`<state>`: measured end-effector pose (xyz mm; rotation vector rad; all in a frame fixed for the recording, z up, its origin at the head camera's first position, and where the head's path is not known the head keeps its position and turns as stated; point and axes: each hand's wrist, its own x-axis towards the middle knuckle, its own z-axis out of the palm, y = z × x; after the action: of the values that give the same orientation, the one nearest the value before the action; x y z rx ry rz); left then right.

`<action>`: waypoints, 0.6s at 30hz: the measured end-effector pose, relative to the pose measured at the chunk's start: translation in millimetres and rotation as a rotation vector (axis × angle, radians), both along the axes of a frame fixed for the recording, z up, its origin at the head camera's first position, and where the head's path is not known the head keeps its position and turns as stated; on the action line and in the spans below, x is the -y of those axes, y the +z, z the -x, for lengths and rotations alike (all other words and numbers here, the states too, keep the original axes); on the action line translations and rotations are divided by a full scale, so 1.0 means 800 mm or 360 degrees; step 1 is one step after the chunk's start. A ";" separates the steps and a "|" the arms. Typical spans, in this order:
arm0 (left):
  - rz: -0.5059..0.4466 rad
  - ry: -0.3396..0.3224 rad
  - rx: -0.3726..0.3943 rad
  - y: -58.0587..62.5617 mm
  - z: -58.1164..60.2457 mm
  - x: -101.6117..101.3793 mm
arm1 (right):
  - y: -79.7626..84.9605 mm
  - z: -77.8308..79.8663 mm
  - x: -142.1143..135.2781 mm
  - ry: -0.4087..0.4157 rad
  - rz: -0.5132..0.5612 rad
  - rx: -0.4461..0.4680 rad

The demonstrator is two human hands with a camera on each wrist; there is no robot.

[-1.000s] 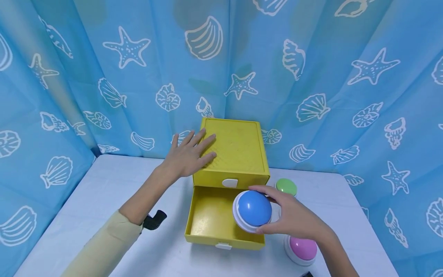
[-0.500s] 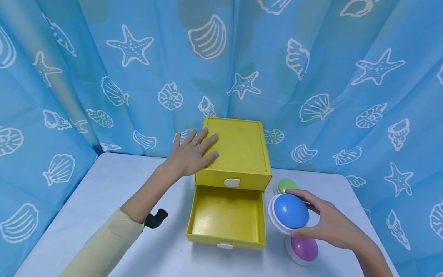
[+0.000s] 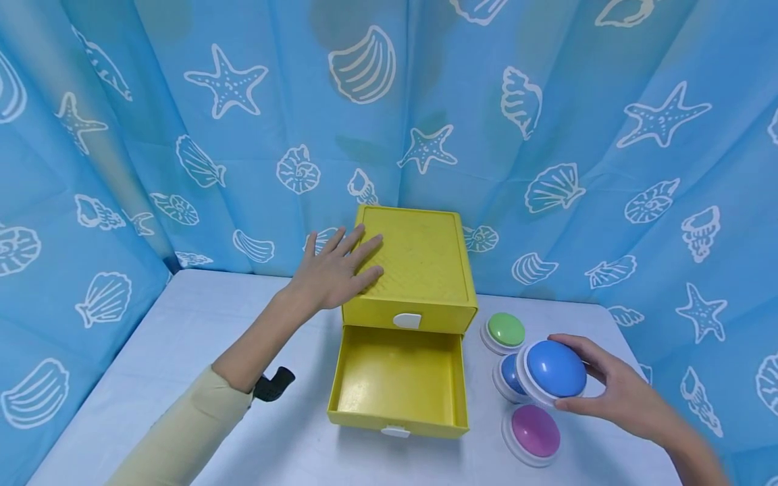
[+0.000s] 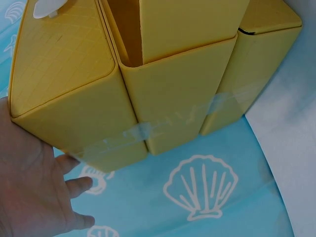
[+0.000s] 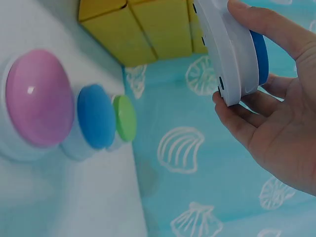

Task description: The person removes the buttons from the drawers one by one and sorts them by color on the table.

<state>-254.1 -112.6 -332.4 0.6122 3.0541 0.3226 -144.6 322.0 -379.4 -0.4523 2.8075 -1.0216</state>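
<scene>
Blue button (image 5: pixel 237 54): edgewise, right wrist only

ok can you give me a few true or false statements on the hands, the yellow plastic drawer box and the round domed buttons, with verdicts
1. The right hand holds a round blue-domed button with a white base. True.
2. The left hand grips the round green-domed button. False: the left hand is spread at the left edge of the top of the yellow plastic drawer box.
3. A second blue-domed button stands between the green-domed button and the round pink-domed button. True.
4. Of those three, the pink-domed button is farthest from the person. False: it is nearest; the green-domed button is farthest.
5. A yellow plastic drawer is pulled open. True.
</scene>
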 end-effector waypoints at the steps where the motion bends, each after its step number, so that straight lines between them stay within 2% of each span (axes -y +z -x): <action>1: 0.0002 0.0003 0.0002 0.000 0.000 0.000 | -0.003 0.002 -0.004 -0.0011 -0.0002 0.0018; 18: 0.0023 0.0012 0.0013 0.000 0.001 -0.001 | -0.058 0.036 -0.070 -0.0185 0.0028 0.0326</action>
<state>-255.0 -111.9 -332.2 0.5969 3.0487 0.3019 -173.0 378.4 -426.0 -0.1759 2.6697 -1.0500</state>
